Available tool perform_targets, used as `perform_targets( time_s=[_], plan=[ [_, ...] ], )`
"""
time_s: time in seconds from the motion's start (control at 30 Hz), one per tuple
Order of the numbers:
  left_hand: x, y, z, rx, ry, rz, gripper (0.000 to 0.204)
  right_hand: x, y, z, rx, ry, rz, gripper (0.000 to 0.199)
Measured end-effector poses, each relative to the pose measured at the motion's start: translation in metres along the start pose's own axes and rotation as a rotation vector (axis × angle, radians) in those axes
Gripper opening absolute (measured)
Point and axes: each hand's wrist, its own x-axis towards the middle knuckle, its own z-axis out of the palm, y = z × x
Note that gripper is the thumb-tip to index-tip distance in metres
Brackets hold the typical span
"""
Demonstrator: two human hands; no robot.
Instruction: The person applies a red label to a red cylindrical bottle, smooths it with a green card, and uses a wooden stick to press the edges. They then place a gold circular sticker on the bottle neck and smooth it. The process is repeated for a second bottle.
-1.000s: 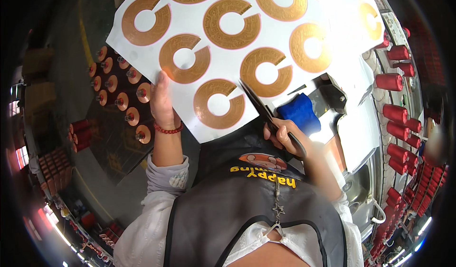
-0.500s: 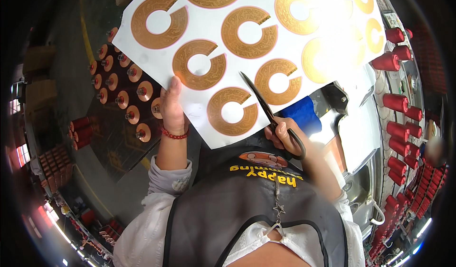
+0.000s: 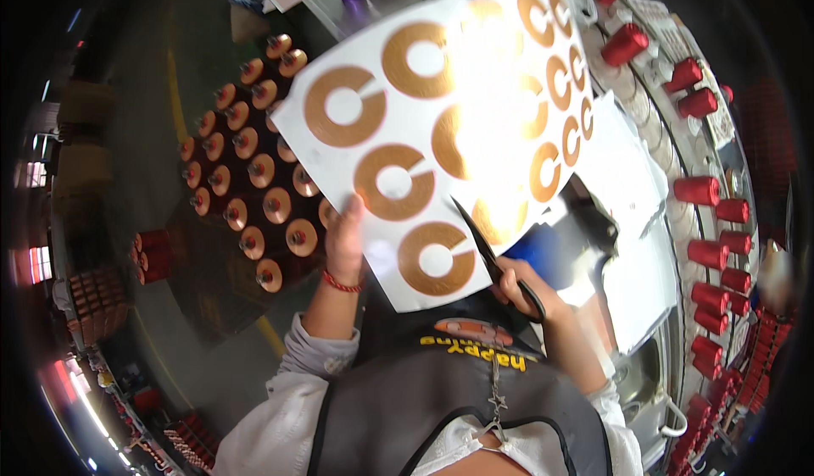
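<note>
My left hand (image 3: 346, 240) grips the lower left edge of a large white sheet (image 3: 441, 137) printed with several copper-brown split rings. The sheet is held up in front of me, tilted, with bright glare over its middle. My right hand (image 3: 519, 283) holds black scissors (image 3: 490, 256) by their handles. The blades point up and left, and their tips lie against the sheet's lower edge beside the lowest ring (image 3: 437, 258). A red bracelet circles my left wrist.
A dark tray of several copper-topped spools (image 3: 250, 171) lies at the left on the floor. Red thread cones (image 3: 708, 222) line a machine rail on the right. A blue object (image 3: 543, 251) and a white panel (image 3: 644, 256) sit behind the scissors.
The sheet has swung right and tilted more upright. My left hand has shifted along its lower edge. The scissors stay at the sheet's lower edge.
</note>
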Motion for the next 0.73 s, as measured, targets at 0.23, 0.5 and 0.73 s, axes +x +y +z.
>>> perform_targets(
  time_s=[0.23,0.5,0.73],
  plan=[
    [0.021,-0.004,-0.005,-0.297,-0.013,-0.009,0.055,0.007,0.031,0.037,0.506,0.152,0.023,0.072],
    [0.003,-0.042,0.001,-0.305,0.017,-0.102,0.049,0.073,-0.004,0.048,0.406,0.662,0.189,0.035],
    [-0.003,-0.041,-0.021,-0.447,-0.333,-0.377,0.086,0.087,-0.003,0.035,0.449,0.7,0.314,0.032]
  ],
)
